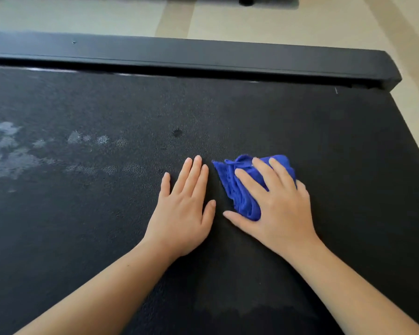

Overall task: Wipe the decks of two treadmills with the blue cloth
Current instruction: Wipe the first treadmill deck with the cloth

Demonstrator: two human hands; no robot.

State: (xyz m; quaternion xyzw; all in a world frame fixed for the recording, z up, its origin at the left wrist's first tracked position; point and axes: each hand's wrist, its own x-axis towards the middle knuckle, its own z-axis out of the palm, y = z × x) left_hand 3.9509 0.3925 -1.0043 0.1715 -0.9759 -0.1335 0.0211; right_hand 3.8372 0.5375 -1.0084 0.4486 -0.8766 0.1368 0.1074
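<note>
Both my bare forearms reach in from the bottom edge of the frame and meet near the centre, over the black, grainy treadmill deck [82,238] that fills most of the view.

My left hand [182,209] lies flat, palm down, on the bare deck just left of centre. Its four fingers are straight and close together, pointing toward the top of the frame, with the thumb angled out to the right.

My right hand [278,209] sits just right of centre, palm down on the blue cloth [237,189]. Its fingers are straight and slightly spread, pressing the bunched cloth against the deck, not curled round it. The thumb stretches left, its tip on the deck near my left thumb. The cloth's crumpled folds stick out beyond my fingertips and under my index finger.

Pale, whitish patches [5,151] mark the deck at the middle left of the frame, and a small dark spot [177,132] sits above my left hand. A black side rail [203,56] runs across the upper part, with light floor [252,20] beyond it.
</note>
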